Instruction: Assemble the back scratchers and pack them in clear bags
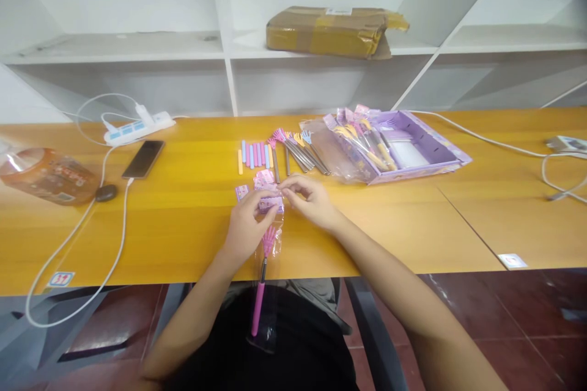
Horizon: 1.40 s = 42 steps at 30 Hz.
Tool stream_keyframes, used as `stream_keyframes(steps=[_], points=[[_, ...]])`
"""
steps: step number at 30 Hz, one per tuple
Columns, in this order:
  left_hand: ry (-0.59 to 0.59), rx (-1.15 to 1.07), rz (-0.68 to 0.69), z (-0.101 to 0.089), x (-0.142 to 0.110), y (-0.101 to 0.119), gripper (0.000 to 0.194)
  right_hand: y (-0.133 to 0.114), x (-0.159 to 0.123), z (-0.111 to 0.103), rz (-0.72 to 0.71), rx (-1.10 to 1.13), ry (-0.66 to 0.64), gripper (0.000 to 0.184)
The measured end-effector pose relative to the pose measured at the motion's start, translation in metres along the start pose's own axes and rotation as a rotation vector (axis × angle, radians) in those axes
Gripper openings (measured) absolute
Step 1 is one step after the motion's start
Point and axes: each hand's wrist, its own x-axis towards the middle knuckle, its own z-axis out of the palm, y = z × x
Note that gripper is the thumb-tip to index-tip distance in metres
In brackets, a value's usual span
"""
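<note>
A pink back scratcher in a clear plastic sleeve hangs down over the table's front edge toward my lap. At the sleeve's top is a purple printed header card, and my left hand pinches it from the left. The fingertips of my right hand are pressed together at the card's upper right, on what looks like the bag's edge. More pink and purple cards lie just beyond my fingers. Behind them are loose coloured handles in a row and several metal scratcher rods with claw heads.
A purple display box holding bagged scratchers stands to the right. At left are a phone, a power strip, an orange packet and white cables. A taped carton rests on the shelf.
</note>
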Motion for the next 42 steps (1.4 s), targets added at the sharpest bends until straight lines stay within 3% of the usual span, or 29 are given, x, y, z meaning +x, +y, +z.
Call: stream_keyframes(steps=[5,14,17,20,23,30,36,42], points=[[-0.045,0.168,0.082,-0.003,0.001,0.006,0.011,0.002,-0.001,0.001,-0.002,-0.028,0.038,0.024],[0.013,0.123,0.023,0.0,0.0,0.001,0.015,-0.002,0.001,0.0,-0.063,-0.115,0.103,0.017],[0.011,0.086,-0.004,0.001,-0.001,-0.003,0.026,-0.002,0.001,0.0,-0.059,-0.111,0.098,0.014],[0.025,0.051,-0.055,0.003,-0.002,-0.005,0.049,-0.002,0.001,0.0,-0.025,-0.062,0.082,0.013],[0.037,0.059,-0.075,0.004,-0.003,-0.006,0.061,-0.002,0.0,-0.001,0.003,-0.004,0.011,0.019],[0.017,0.163,0.052,0.004,-0.001,-0.002,0.023,-0.003,-0.002,-0.003,-0.009,0.042,-0.121,0.024],[-0.012,0.249,0.12,0.001,-0.002,0.005,0.024,-0.002,-0.002,-0.004,-0.008,0.057,-0.149,0.024],[-0.024,0.231,0.101,-0.001,-0.003,0.008,0.017,0.001,-0.001,-0.005,0.017,0.057,-0.195,0.02]])
